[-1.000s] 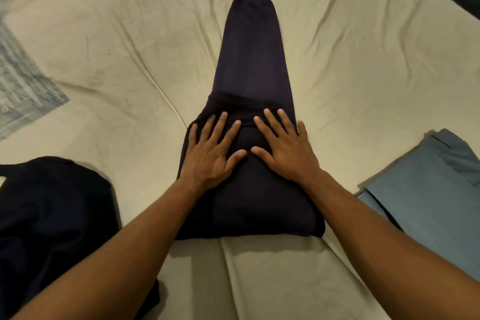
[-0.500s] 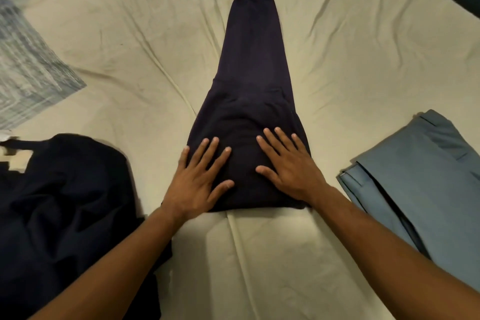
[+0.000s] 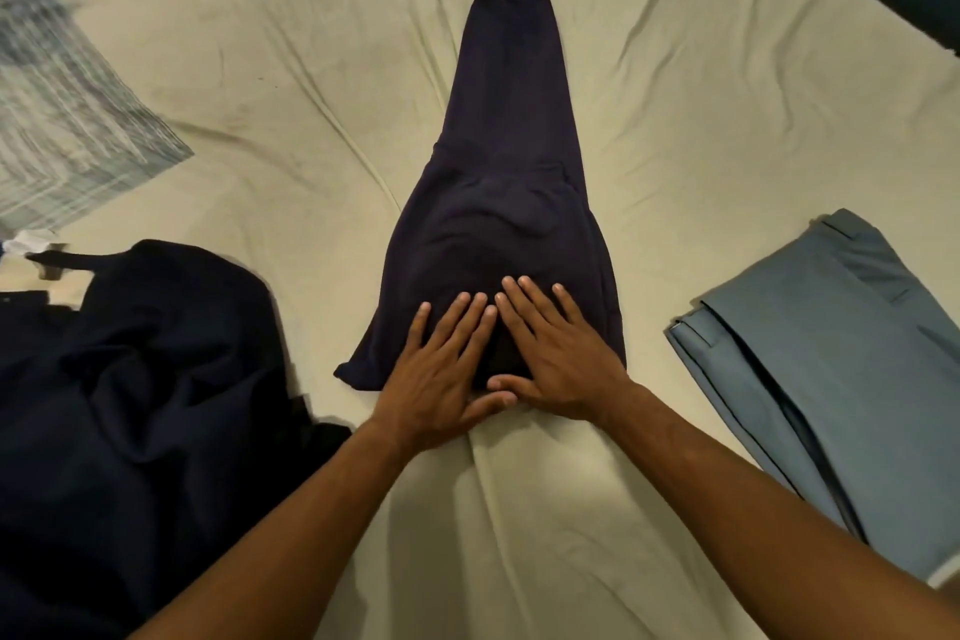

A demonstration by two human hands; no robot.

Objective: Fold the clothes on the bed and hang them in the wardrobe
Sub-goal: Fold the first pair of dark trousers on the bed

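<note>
Dark navy garment [image 3: 511, 182], long and narrow, mid-bed [image 3: 701, 130]; left hand [image 3: 441, 374] and right hand [image 3: 558, 359] flat on its near end, fingers [image 3: 524, 307] straight, slightly spread. Left: dark heap [image 3: 140, 379]. Right: folded blue trousers [image 3: 831, 369].

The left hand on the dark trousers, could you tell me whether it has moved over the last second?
Yes. The left hand has slid back along the dark trousers towards their near end, away from the far hem.

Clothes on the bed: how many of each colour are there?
Dark navy: 2, the long garment under both hands and the heap on the left.
Light blue: 1, the folded trousers on the right.
Total: 3.
</note>
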